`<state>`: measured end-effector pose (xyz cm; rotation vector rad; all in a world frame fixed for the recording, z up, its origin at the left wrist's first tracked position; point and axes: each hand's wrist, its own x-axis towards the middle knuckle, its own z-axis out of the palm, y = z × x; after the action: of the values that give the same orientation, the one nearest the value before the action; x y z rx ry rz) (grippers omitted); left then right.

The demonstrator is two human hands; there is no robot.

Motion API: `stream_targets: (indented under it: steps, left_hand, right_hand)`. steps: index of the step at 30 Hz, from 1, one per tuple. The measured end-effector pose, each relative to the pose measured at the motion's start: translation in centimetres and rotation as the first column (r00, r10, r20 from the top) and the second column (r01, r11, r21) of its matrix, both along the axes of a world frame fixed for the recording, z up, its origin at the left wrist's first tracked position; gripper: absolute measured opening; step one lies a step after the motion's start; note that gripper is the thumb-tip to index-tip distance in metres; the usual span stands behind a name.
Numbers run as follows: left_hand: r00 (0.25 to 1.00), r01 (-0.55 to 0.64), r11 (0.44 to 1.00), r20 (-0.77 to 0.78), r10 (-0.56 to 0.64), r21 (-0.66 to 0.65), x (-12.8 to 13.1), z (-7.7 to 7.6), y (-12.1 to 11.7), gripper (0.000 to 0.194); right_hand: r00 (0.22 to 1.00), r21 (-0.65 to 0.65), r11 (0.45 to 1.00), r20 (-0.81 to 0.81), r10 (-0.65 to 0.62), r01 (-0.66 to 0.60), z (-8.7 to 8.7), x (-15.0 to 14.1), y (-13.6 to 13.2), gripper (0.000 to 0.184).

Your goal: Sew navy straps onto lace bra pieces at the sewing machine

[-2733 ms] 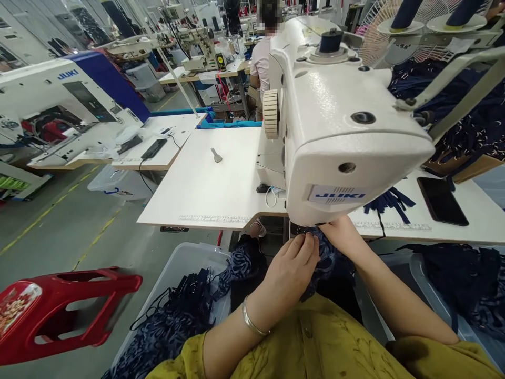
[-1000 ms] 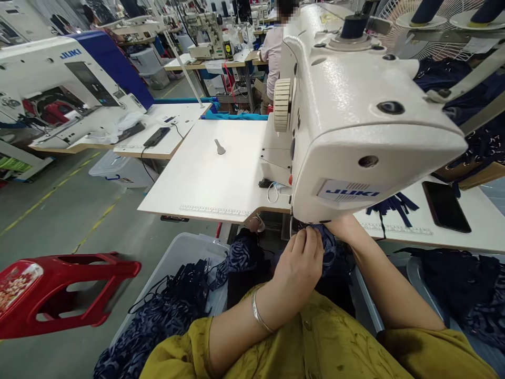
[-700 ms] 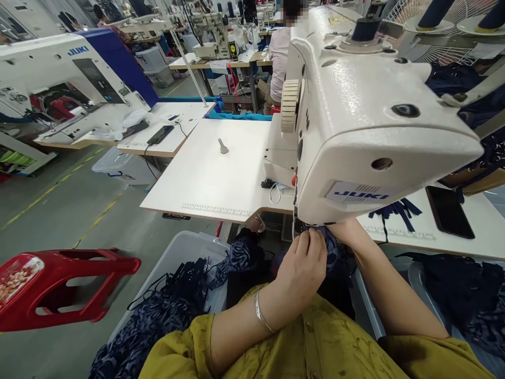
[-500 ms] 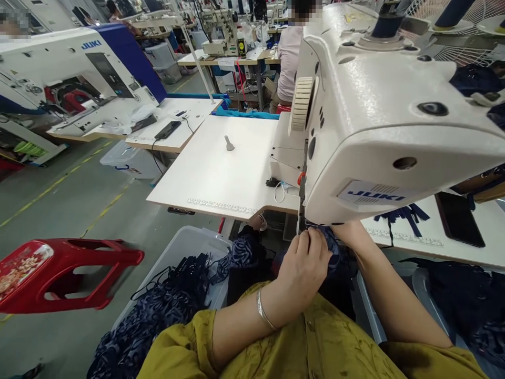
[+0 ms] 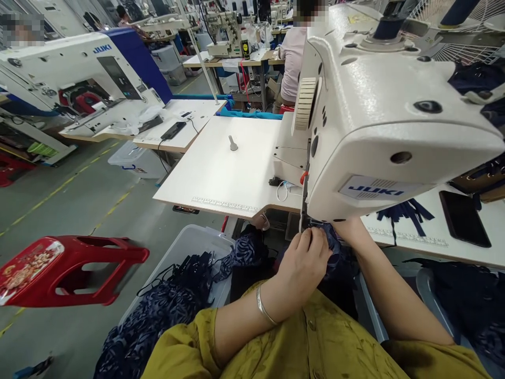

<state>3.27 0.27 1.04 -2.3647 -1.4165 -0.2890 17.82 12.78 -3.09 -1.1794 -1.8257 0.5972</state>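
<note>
A white sewing machine (image 5: 390,100) with JUKI lettering stands before me, its head overhanging the sewing area. Just below its near end my left hand (image 5: 305,266), with a silver bangle at the wrist, has its fingers curled and pinched on dark navy patterned fabric (image 5: 335,255). My right hand (image 5: 349,229) reaches in from the right under the machine head. Its fingers are hidden by the machine and the cloth, so their grip does not show. The needle area is hidden too.
A plastic bin (image 5: 197,239) of navy patterned pieces (image 5: 165,310) stands at my left, near a red stool (image 5: 74,271). On the white table (image 5: 229,173) is a small grey peg (image 5: 232,143). Right of the machine lie a black phone (image 5: 465,218) and navy strips (image 5: 408,215).
The whole view has shifted slightly to the right and the stool shows more fully. My left hand stays pinched on the fabric under the machine, and neither hand has visibly moved otherwise.
</note>
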Motion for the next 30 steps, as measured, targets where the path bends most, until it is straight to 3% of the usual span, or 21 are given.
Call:
stream_targets:
  steps: [12, 30]
  left_hand:
    - [0.999, 0.038, 0.999, 0.001, -0.038, 0.004, 0.0, 0.3, 0.0, 0.038]
    - [0.997, 0.045, 0.999, 0.057, -0.044, -0.015, 0.1, 0.1, 0.8, 0.038]
  right_hand:
    - [0.996, -0.054, 0.998, -0.09, -0.016, 0.011, 1.3, -0.9, -1.0, 0.04]
    - [1.0, -0.035, 0.999, -0.017, -0.008, 0.007, 1.8, -1.0, 0.0, 0.045]
